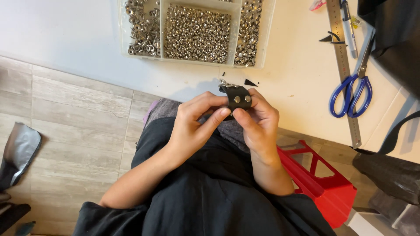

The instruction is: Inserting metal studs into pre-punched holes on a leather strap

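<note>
A small black leather strap piece [237, 98] with two silver snap studs is held up between both hands just off the edge of the white table [297, 83]. My left hand [194, 124] pinches its lower left side with thumb and forefinger. My right hand [258, 120] grips its right side, thumb pressed on the lower edge. A bit of metal ring shows at the strap's top left. Both forearms rise from my lap, which is covered in dark clothing.
A clear compartment box [197, 30] full of silver snaps and rivets sits on the table ahead. Blue-handled scissors [354, 89], a steel ruler [343, 65] and a pen [348, 28] lie at right, beside black material [391, 30]. A red stool [323, 179] stands below right.
</note>
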